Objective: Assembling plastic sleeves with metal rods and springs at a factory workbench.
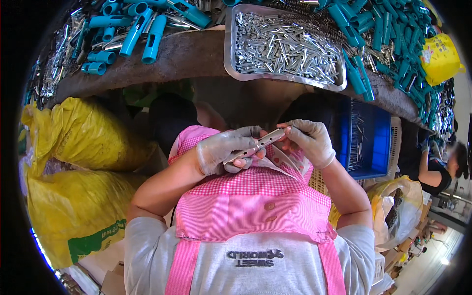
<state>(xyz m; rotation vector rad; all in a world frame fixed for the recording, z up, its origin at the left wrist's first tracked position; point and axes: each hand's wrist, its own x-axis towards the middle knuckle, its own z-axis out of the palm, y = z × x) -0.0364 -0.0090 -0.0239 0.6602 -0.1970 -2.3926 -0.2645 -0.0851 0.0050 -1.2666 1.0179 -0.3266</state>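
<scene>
Above my lap and a pink checked apron (255, 196), both hands meet on a slim silvery metal tube (260, 143) with small holes along its side. My left hand (223, 150), in a thin grey-white glove with bare fingertips showing, wraps round the tube's lower left part. At the upper right end, the fingers of my gloved right hand (309, 141) pinch the tube. Whether a smaller part sits between those fingertips is too small to tell. The tube lies tilted, its right end higher in the picture.
A metal tray (285, 78) of small silvery pins stands at the table edge. Teal plastic tubes (155, 39) are heaped on both sides of it. Yellow sacks (83, 142) crowd my left; a blue crate (376, 142) of thin rods is on my right. Another person (440, 169) sits far right.
</scene>
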